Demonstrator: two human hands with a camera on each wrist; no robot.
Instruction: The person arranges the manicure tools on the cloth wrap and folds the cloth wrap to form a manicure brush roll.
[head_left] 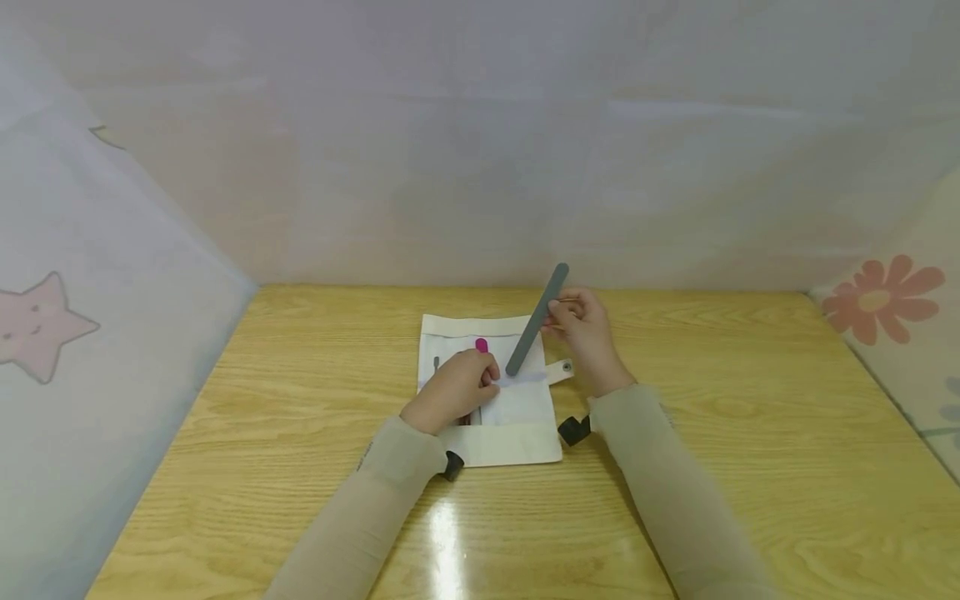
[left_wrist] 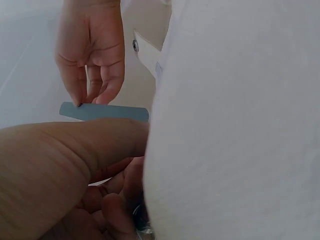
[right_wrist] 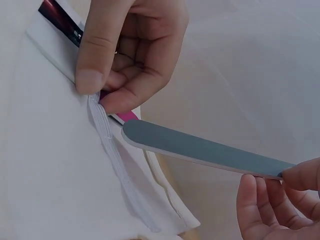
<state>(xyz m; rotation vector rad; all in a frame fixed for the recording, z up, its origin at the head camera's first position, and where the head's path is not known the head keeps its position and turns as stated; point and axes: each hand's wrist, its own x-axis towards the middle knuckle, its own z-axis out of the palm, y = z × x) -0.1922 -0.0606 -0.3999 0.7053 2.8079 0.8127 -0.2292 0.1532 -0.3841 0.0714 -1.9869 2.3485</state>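
An unfolded white fabric tool case (head_left: pixel 517 446) lies on the table. My right hand (head_left: pixel 588 333) pinches a long grey-green nail file (head_left: pixel 537 323) near its upper part; the file slants over the case's right half. My left hand (head_left: pixel 453 387) rests over the case's left side. In the right wrist view, its thumb and finger pinch the white elastic band (right_wrist: pixel 112 145) sewn across the case. The rounded free end of the file is close to that band. A pink-ended tool (head_left: pixel 482 344) sticks up behind the left hand, which partly hides it.
The wooden table (head_left: pixel 300 375) reaches back to a pale cloth wall (head_left: pixel 480 167). A snap tab (head_left: pixel 561 370) juts from the case's right edge. A slim metal tool (head_left: pixel 437 363) is at the case's left, and a dark red tool (right_wrist: pixel 60 16) shows beside the left hand.
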